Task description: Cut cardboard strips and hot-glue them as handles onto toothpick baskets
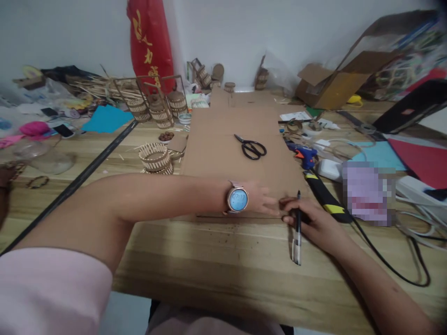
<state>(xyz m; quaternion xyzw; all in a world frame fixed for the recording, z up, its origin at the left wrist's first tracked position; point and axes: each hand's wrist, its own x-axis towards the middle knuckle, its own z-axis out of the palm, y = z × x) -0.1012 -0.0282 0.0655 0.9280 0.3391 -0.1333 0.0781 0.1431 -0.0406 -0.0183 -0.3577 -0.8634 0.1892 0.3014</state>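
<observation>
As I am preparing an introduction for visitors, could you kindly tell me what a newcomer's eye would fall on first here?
Probably the tall red bag-like item with gold characters, against the wall left of centre. Next, perhaps, the round blue-faced watch at the wrist of the left hand, mid-picture, and the black-handled metal scissors lying just beyond it on the flat brown cardboard.

Cardboard: brown, creased crosswise, lying flat on the wooden table. Pen: slim, black and clear, at cardboard's near right corner, clear end toward near table edge.
</observation>
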